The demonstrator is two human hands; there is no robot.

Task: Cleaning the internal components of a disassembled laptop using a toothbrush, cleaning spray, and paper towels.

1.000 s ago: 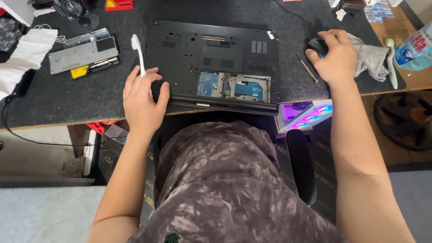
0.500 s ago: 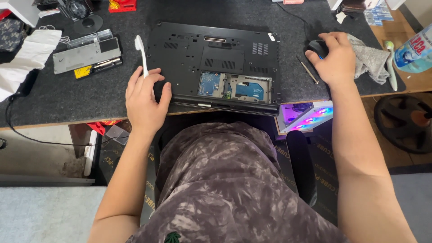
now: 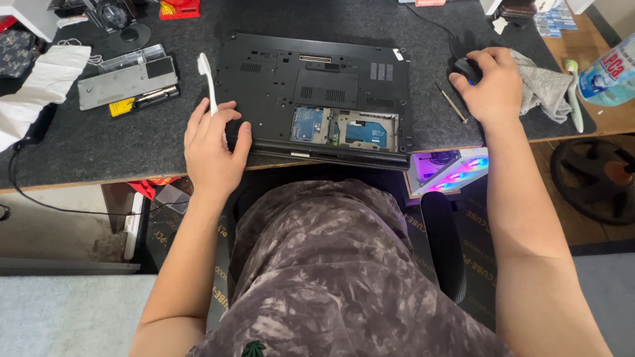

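Note:
A black laptop (image 3: 311,79) lies upside down on the dark desk mat (image 3: 92,142), with a panel off near its front edge and blue circuit boards showing. My left hand (image 3: 213,149) holds a white toothbrush (image 3: 206,76) whose head points away from me, and its thumb rests on the laptop's near left corner. My right hand (image 3: 489,86) rests on a black mouse (image 3: 466,68) at the right of the laptop.
A small screwdriver (image 3: 451,102) lies between laptop and mouse. A grey cloth (image 3: 546,89), a green-white toothbrush (image 3: 574,92) and a plastic bottle (image 3: 608,73) sit at the right. A silver laptop part (image 3: 126,82) and white cloth (image 3: 46,76) lie left. A lit computer case (image 3: 453,175) stands under the desk.
My left hand with the white toothbrush has shifted slightly toward the laptop's corner. The right hand stays on the mouse.

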